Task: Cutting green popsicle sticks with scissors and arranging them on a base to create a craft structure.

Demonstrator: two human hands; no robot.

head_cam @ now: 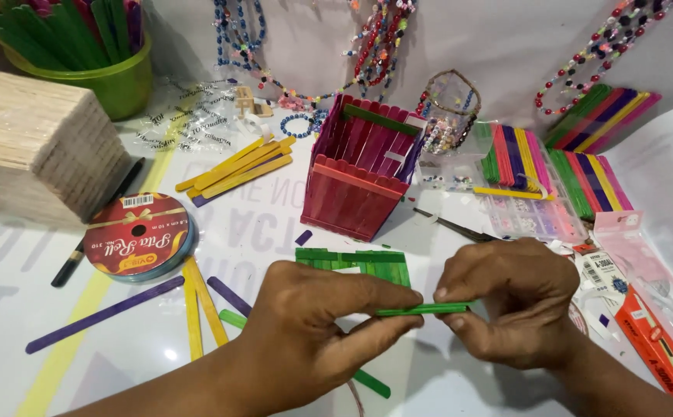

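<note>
Both hands (421, 313) on green craft stick (421, 310), red stick box (360, 174) behind.

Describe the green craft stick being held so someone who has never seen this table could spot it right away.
Start at the red stick box standing mid-table, then drop towards the camera past the flat panel of green sticks. Just below it, the left hand and right hand pinch one green stick by its ends. Unlike the loose sticks lying flat, it is lifted off the table and seen edge-on.
</note>
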